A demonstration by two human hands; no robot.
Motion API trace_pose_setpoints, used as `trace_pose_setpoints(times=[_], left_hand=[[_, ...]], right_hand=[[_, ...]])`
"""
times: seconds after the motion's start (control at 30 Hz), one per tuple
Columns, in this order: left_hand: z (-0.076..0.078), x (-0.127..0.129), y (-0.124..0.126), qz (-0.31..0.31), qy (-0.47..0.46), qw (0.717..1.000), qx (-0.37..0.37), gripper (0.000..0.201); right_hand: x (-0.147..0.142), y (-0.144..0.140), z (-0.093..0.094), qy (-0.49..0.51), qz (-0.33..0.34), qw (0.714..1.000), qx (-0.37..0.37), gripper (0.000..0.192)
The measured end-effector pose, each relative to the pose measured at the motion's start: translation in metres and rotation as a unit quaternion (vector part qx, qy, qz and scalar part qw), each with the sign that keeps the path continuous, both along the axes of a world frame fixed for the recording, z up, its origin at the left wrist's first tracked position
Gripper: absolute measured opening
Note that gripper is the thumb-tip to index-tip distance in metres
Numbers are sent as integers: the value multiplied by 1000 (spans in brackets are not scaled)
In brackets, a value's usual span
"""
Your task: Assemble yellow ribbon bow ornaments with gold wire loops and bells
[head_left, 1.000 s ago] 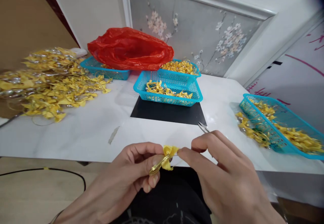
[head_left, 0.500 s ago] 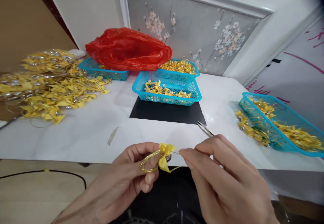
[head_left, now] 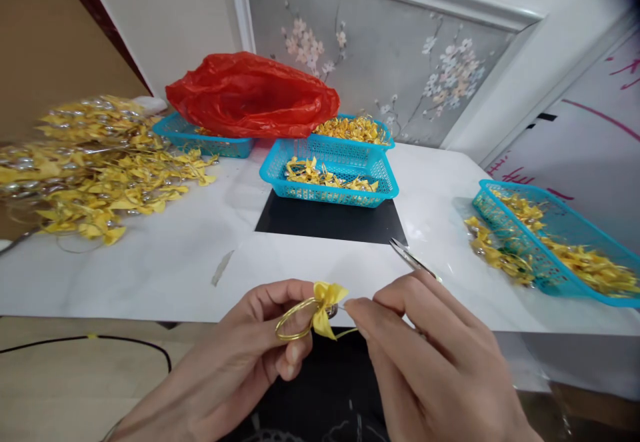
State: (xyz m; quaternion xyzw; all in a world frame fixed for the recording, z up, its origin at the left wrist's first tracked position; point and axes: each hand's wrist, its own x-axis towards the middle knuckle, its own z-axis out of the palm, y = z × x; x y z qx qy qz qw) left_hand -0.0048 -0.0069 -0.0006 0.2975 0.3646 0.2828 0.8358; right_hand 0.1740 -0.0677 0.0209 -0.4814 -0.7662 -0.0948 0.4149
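Note:
My left hand (head_left: pixel 260 342) is closed on a yellow ribbon bow (head_left: pixel 326 299) with a looped gold cord (head_left: pixel 293 325) hanging to its left. A dark shiny bead (head_left: pixel 332 310) shows partly behind the bow. To the right, my right hand (head_left: pixel 425 342) pinches a thin needle (head_left: pixel 342 307) between thumb and forefinger, its visible end at the bow. A thin yellow strand (head_left: pixel 347 332) runs from the bow's lower tail toward the right hand. Just beyond the right hand, metal scissors (head_left: pixel 407 255) lie on the table, partly hidden by the fingers.
A blue basket (head_left: pixel 327 197) of yellow bows stands on a black mat (head_left: pixel 320 222). Behind are more baskets and a red plastic bag (head_left: pixel 250 99). Heaped yellow bows (head_left: pixel 115 182) cover the table's left. Another blue basket (head_left: pixel 555 249) stands at the right, loose bows beside it.
My right hand has moved slightly left, closer to the bow, so less of the needle shows. The left hand holds the bow nearly still.

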Motion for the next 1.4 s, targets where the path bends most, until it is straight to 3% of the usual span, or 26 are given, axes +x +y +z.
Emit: trace_pose_setpoints(times=[0.43, 0.63, 0.8, 1.1, 1.4], left_hand=[[1, 3, 0, 13, 7, 1000, 5, 23], [3, 3, -1, 13, 18, 1000, 22, 22], [3, 3, -1, 7, 11, 1000, 17, 21], [-4, 1, 0, -14, -31, 999, -8, 16], [0, 2, -3, -29, -46, 998, -28, 17]], right_hand=[[1, 0, 0, -29, 8, 999, -11, 19], [0, 2, -1, -35, -40, 999, -10, 29], [10, 6, 4, -46, 21, 997, -58, 31], [20, 9, 0, 96, 111, 962, -230, 38], [20, 13, -8, 162, 135, 944, -253, 33]])
